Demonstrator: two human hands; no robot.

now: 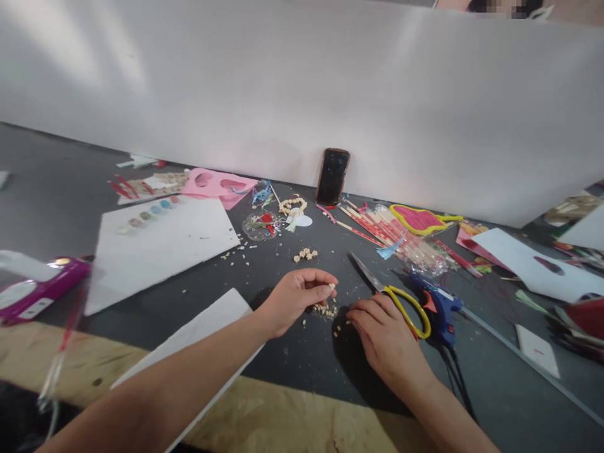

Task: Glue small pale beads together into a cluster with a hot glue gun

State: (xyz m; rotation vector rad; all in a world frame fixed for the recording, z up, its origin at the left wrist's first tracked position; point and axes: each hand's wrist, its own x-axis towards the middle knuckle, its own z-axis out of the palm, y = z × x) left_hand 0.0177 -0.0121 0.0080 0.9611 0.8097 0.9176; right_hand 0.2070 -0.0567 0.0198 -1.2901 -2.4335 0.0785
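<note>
"What is the left hand (299, 302) doing?"

"It has a small pale bead (332, 287) pinched between thumb and fingertips, held just above the dark surface (302, 362)."

"And where are the others like it?"

"A loose pile of pale beads (325, 311) lies right below those fingertips, on the near side, between the two hands. A few strays lie apart from it, near the right hand (382, 330)."

"Is the right hand gripping anything?"

"I can't tell. It lies low over the surface, palm down, fingers loosely bent, just right of the pile. The scissors (372, 279) lie at its far side, the yellow handles partly hidden by the hand."

"What comes next, moving outward?"

"A small pale cluster (306, 254) is just beyond the left hand. To the right, past the scissors, there's a blue glue gun (443, 311). A white sheet (212, 327) runs under the left forearm."

"And at the far edge?"

"A phone (333, 176) leans upright against the white panel (283, 82). A beaded ring (284, 207) lies to its left, and red-and-pale sticks (365, 234) to its right, nearer."
</note>
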